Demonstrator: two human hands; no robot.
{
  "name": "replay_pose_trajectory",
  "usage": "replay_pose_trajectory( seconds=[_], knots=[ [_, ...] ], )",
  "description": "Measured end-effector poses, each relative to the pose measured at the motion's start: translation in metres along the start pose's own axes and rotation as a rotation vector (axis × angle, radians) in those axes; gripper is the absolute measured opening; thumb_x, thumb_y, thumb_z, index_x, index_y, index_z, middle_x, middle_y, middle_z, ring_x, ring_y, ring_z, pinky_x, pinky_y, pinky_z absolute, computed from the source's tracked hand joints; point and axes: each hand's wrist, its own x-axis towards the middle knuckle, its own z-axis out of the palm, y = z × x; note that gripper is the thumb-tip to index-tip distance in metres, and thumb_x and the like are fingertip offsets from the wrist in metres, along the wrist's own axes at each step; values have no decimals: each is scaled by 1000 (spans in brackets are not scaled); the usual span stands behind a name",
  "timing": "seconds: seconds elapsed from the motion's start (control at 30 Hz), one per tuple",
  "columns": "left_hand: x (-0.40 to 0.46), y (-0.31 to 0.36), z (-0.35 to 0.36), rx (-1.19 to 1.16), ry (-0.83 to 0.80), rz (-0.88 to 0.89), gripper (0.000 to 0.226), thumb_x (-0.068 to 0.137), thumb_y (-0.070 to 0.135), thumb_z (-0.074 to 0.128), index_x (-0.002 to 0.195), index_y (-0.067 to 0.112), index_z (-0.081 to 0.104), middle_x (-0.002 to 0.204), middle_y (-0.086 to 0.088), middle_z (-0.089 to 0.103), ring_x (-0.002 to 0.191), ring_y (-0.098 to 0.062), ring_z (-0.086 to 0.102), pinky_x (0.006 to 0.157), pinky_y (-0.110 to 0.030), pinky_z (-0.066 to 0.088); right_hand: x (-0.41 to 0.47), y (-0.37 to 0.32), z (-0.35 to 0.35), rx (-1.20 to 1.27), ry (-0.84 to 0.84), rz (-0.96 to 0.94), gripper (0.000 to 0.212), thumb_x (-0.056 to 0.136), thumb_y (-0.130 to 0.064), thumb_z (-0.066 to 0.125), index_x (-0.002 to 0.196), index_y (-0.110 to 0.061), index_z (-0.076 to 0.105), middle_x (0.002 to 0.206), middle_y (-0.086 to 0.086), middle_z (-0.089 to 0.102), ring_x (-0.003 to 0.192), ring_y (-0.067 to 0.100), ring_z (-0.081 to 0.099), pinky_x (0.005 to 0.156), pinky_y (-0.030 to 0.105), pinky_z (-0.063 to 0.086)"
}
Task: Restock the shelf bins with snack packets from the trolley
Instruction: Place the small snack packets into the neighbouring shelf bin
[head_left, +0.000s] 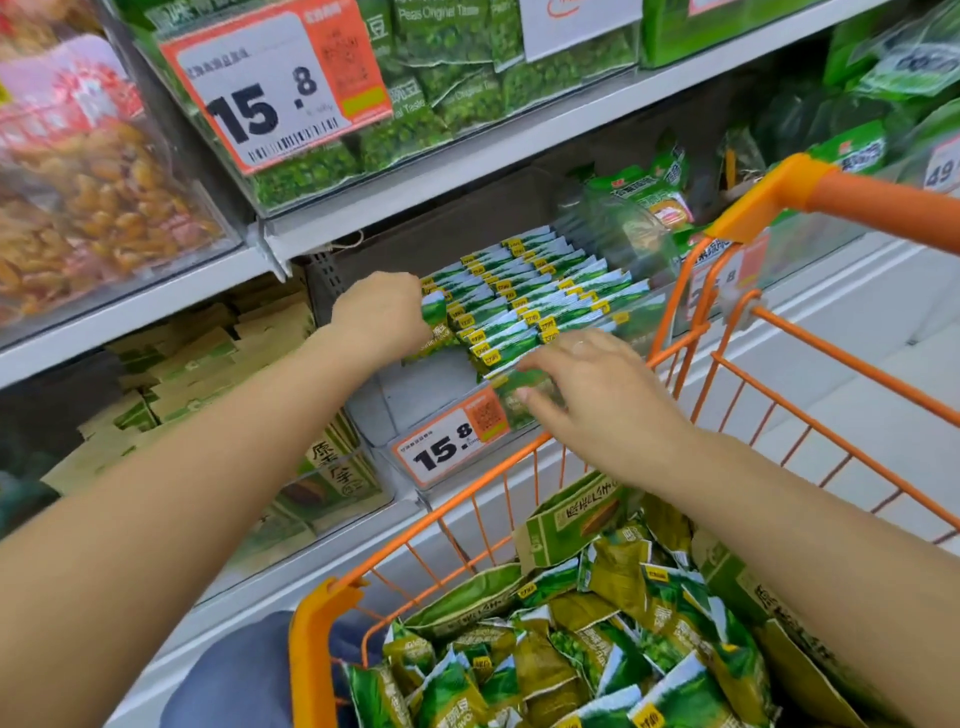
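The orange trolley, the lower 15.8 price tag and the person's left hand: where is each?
orange trolley (883, 200): head view, on its handle bar.
lower 15.8 price tag (441, 453): head view, on the printed digits.
left hand (382, 314): head view, on the back of the hand.

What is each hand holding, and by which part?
Left hand grips a green packet by its left edge. Right hand touches packets in the bin, holding nothing.

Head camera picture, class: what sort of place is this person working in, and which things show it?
Most likely a supermarket snack aisle. Price tags hang on clear shelf bins full of green packets, and an orange trolley holds more.
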Motion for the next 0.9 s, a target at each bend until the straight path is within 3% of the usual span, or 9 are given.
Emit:
replay_pose_trajectory(
  seconds=[0.03, 0.1, 0.17, 0.27, 0.33, 0.4, 0.47, 0.67, 0.9],
  knots=[
    [7, 0, 0, 27, -46, -20, 4, 78, 4, 53, 81, 4, 56, 77, -13, 55, 73, -30, 54, 61, -32, 40, 10, 0, 2, -53, -37, -28, 42, 98, -44, 41, 131, -21, 53, 132, 2, 53, 132, 21, 36, 113, 35, 16],
    [24, -2, 2, 57, -113, -62, 15, 81, 1, 52, 67, 4, 47, 69, -11, 48, 67, -27, 51, 60, -31, 41, 29, 3, 6, -138, -95, -42, 48, 100, -47, 35, 136, -20, 49, 143, 3, 46, 142, 20, 24, 117, 40, 3],
    [41, -8, 9, 50, -151, -119, 17, 85, 2, 52, 68, 2, 48, 74, -12, 51, 69, -27, 52, 61, -30, 42, 44, 10, 10, -196, -130, -12, 51, 100, -50, 29, 135, -19, 50, 142, 6, 48, 142, 22, 25, 117, 43, -1],
    [63, -22, 26, -4, -167, -207, 12, 91, 11, 55, 97, 2, 60, 102, -17, 62, 92, -31, 63, 67, -30, 44, 51, 20, 16, -207, -155, 54, 57, 100, -52, 21, 117, -17, 62, 106, 9, 66, 117, 26, 52, 117, 44, 11],
    [77, -29, 39, -11, -171, -260, 24, 92, 14, 55, 111, 1, 60, 117, -19, 62, 105, -32, 62, 73, -31, 46, 51, 22, 20, -204, -118, 52, 56, 101, -51, 21, 108, -17, 65, 89, 7, 65, 100, 25, 58, 114, 41, 18],
    [89, -32, 50, -31, -159, -296, 23, 92, 13, 52, 111, 1, 60, 120, -19, 61, 107, -33, 61, 78, -33, 49, 53, 23, 23, -220, -101, 36, 55, 102, -49, 21, 102, -17, 67, 77, 3, 55, 92, 24, 57, 112, 39, 20],
    [100, -33, 58, -50, -129, -323, 20, 92, 13, 52, 108, 3, 60, 120, -19, 60, 108, -33, 59, 81, -36, 49, 54, 24, 25, -219, -84, 34, 55, 101, -48, 22, 95, -18, 68, 72, 1, 48, 84, 23, 54, 110, 38, 23],
    [121, -31, 78, -45, -25, -315, 27, 92, 9, 51, 115, -1, 62, 124, -22, 58, 116, -38, 56, 89, -42, 48, 52, 23, 25, -196, -34, 25, 55, 100, -47, 21, 88, -21, 68, 70, 0, 56, 81, 22, 56, 108, 37, 27],
    [124, -32, 88, -28, 179, -312, 23, 92, 8, 60, 114, 0, 59, 117, -20, 62, 109, -36, 60, 81, -41, 50, 51, 23, 26, -158, -8, 32, 50, 101, -44, 28, 82, -16, 65, 66, 0, 45, 76, 24, 50, 105, 39, 29]
  ],
)
